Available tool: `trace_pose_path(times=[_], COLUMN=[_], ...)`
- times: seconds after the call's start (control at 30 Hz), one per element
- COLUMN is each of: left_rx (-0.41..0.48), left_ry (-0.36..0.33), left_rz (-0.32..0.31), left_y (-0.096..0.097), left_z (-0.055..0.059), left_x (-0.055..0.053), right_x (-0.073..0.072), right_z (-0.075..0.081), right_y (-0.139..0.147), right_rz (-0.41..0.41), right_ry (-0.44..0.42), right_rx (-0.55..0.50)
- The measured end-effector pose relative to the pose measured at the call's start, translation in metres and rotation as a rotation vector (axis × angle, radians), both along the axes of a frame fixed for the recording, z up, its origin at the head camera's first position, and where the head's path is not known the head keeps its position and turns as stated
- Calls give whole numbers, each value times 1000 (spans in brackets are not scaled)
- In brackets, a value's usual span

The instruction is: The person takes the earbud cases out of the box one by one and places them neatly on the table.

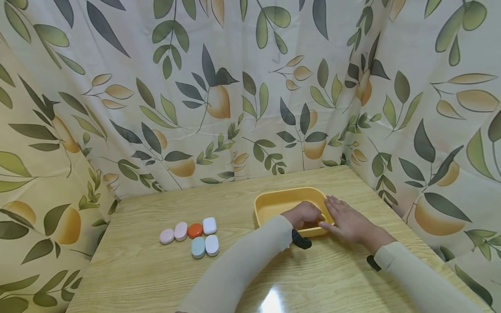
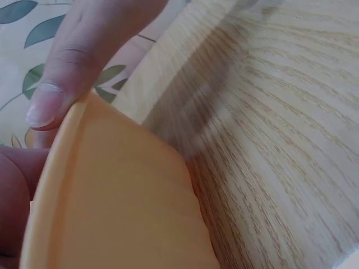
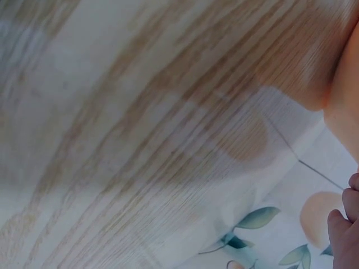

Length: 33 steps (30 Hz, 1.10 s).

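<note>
A yellow-orange rectangular tray (image 1: pixel 274 198) with rounded corners sits on the wooden table. My left hand (image 1: pixel 307 213) reaches down into its right part, fingers curled; whatever lies within them is hidden, and I cannot tell if they hold anything. Along the tray's right rim rests my right hand (image 1: pixel 348 221), fingers extended together and thumb pointing toward the front rim. In the left wrist view, a thumb (image 2: pixel 47 103) laps over the rim above the tray's outer wall (image 2: pixel 129 190). Some fingers (image 3: pixel 348 218) show at the right edge of the right wrist view.
Left of the tray, small rounded pieces lie close together: two pink, an orange-red one (image 1: pixel 195 230), a light blue one (image 1: pixel 198 247) and two whitish ones. A leaf-and-fruit patterned curtain (image 1: pixel 219 143) stands behind the table (image 1: pixel 156 278) and along both sides.
</note>
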State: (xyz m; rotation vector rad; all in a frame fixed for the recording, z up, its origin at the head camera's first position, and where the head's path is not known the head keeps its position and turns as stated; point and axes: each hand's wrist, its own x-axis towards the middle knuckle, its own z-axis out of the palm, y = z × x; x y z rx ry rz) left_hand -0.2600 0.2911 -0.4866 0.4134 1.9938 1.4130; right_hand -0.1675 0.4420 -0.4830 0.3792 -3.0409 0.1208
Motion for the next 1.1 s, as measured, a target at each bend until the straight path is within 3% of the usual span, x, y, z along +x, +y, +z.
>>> trace_pose_path(times=[0.2, 0.3, 0.8, 1.1], left_rx=[-35, -28, 124, 176], left_ry=[39, 43, -35, -35], left_rz=[-29, -13, 57, 72], left_y=[-6, -11, -25, -45], left_z=[4, 7, 7, 19], left_x=[1, 3, 2, -3], right_x=[-3, -5, -3, -3], right_z=[1, 1, 1, 3], right_y=[-5, -7, -4, -3], right_rz=[5, 12, -2, 14], right_ry=[2, 5, -14, 3], right_rx=[3, 9, 14, 8])
